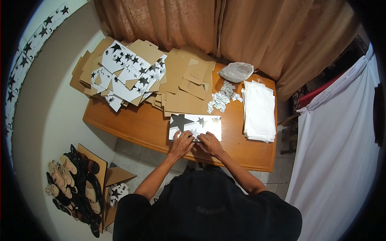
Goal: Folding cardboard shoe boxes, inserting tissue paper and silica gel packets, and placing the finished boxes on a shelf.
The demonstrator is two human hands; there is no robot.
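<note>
A white cardboard box (215, 124) printed with dark stars lies at the table's near edge, right in front of me. My left hand (183, 143) grips its near side toward the left, the fingers bent over the edge. Beside it, my right hand (210, 143) holds the same side farther right, fingers likewise curled. A small gap separates the two hands. The thumbs and the underside of the near edge are mostly hidden.
Flat brown cardboard pieces (177, 100) and star-printed sheets (124, 86) are piled at the table's left and back. Small white packets (220, 100), a clear plastic bag (237, 72) and a stack of white paper (258, 112) lie right. A shoe rack (103, 172) stands lower left.
</note>
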